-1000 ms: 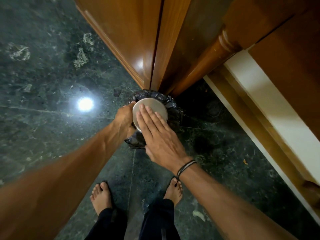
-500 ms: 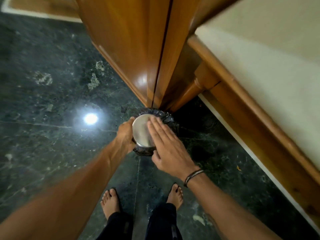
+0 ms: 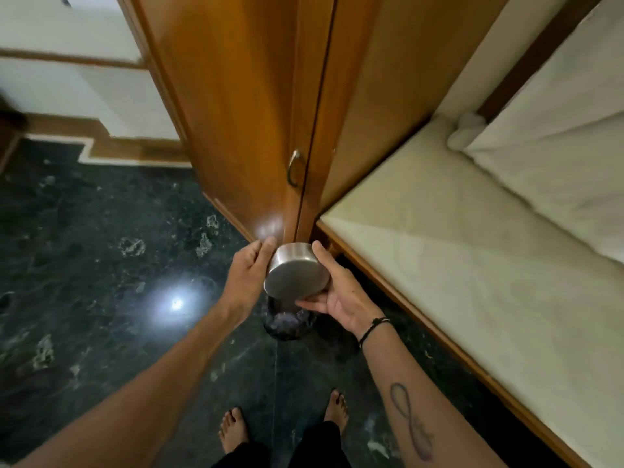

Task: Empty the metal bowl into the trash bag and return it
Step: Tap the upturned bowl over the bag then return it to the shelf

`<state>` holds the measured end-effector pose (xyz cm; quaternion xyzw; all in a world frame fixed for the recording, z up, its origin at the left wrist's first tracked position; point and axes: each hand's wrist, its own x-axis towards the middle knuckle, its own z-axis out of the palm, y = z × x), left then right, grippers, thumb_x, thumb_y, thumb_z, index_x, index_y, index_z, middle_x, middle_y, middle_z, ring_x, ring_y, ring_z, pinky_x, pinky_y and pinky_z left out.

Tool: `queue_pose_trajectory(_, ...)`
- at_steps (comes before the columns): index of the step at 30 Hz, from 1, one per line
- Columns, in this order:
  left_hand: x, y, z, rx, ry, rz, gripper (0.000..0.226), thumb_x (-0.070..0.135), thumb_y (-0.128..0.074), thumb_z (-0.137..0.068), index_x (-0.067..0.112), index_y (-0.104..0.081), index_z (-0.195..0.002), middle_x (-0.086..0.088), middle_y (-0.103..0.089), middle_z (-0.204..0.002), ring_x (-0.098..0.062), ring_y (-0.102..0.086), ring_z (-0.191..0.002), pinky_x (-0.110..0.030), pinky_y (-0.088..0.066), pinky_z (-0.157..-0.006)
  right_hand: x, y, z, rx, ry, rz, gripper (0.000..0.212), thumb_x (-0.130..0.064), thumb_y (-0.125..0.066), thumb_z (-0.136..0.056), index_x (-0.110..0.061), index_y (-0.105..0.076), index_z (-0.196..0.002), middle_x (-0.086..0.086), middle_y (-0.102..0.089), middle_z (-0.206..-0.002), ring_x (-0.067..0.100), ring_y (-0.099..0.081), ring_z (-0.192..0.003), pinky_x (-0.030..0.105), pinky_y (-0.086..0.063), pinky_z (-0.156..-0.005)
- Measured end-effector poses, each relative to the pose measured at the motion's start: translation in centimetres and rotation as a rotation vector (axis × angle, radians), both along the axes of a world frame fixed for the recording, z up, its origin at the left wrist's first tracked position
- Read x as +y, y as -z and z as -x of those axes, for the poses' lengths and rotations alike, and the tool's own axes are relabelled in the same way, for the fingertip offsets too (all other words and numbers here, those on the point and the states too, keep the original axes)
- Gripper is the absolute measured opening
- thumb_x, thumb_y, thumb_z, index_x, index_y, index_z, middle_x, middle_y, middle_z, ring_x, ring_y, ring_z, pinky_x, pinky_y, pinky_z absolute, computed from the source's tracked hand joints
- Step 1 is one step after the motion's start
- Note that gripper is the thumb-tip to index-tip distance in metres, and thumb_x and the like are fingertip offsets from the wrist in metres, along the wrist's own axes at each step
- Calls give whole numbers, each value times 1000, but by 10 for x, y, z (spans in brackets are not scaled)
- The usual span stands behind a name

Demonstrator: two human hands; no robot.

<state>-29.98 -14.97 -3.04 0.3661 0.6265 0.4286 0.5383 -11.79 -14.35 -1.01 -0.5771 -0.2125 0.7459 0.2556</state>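
The metal bowl (image 3: pixel 297 273) is tipped with its flat bottom facing me, held in the air above the black trash bag (image 3: pixel 287 324) on the floor. My right hand (image 3: pixel 341 295) cups the bowl from the right and below, thumb under its lower edge. My left hand (image 3: pixel 248 271) touches the bowl's left side with fingers stretched out along its wall. The bag is mostly hidden behind the bowl and my hands; its inside cannot be seen. The bowl's inside is turned away from me.
A wooden wardrobe (image 3: pixel 256 113) with a metal handle (image 3: pixel 293 168) stands right behind the bag. A bed with a cream mattress (image 3: pixel 472 238) and wooden frame runs along the right. Dark green marble floor (image 3: pixel 101 265) lies to the left. My bare feet (image 3: pixel 233 430) are below.
The bowl has been lifted up off the bag's mouth. My right hand moved from flat on the bowl's bottom to cupping it from below. The view has tilted upward.
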Motion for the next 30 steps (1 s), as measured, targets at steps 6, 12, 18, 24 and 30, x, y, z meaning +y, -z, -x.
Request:
queue_pose_trajectory(6, 11, -125, -9, -140, 174, -32, 46, 61, -58, -99, 22, -83, -102, -12, -80, -110, -34, -75, -111, -48, -59, -101, 7, -131, -24, -123, 128, -416, 71, -60, -94, -63, -13, -82, -115, 2, -83, -107, 26, -76, -112, 43, -64, -104)
queue_pose_trajectory(12, 46, -223, -47, -83, 341, -170, 71, 49, -87, -73, 16, -72, -133, 8, -79, -120, -21, -71, -123, -40, -59, -109, 26, -218, -84, -291, 80, -715, 111, -53, -102, -62, -9, -58, -154, 2, -73, -143, 12, -70, -131, 39, -55, -117)
queue_pose_trajectory(18, 81, -255, -110, 120, 515, -348, 104, 18, -101, -66, 25, -47, -155, 22, -62, -135, 4, -62, -127, -12, -53, -104, 44, -253, -178, -499, -188, -843, 118, -32, -105, -67, -16, -42, -166, -8, -51, -166, 9, -55, -149, 35, -46, -126)
queue_pose_trajectory(24, 110, -233, -216, 161, 534, -403, 97, 3, -101, -64, 47, -52, -134, 41, -68, -123, 19, -62, -123, -7, -50, -104, 78, -236, -277, -571, -272, -921, 109, -11, -101, -71, -24, -43, -163, -30, -56, -142, -21, -53, -131, 10, -45, -114)
queue_pose_trajectory(30, 136, -210, -283, 241, 553, -318, 110, 16, -105, -59, 41, -46, -147, 35, -59, -133, 17, -57, -125, -4, -45, -106, 104, -214, -339, -604, -282, -884, 123, -17, -105, -65, -19, -38, -169, -5, -52, -166, 10, -51, -151, 31, -43, -127)
